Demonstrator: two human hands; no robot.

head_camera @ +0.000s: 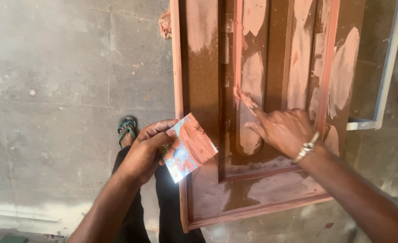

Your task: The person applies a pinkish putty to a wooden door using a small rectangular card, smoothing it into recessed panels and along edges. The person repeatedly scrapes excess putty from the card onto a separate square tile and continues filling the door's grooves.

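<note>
Two hands: both at work over a panelled wooden door (208, 90) lying flat, its long axis running near to far.
Left hand (147, 150): closed on a square card (190, 146) loaded with reddish-brown filler, held at the door's left edge.
Right hand (286, 128): nothing held, forefinger (248, 102) stretched out, tip pressed to a moulding groove; card lies left and nearer.
Floor: grey concrete (50, 90), a sandalled foot (127, 128).

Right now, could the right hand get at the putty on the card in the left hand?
Probably yes. The card with its putty faces up in the left hand, close beside the right hand, whose forefinger touches the door panel. Nothing lies between them.
</note>
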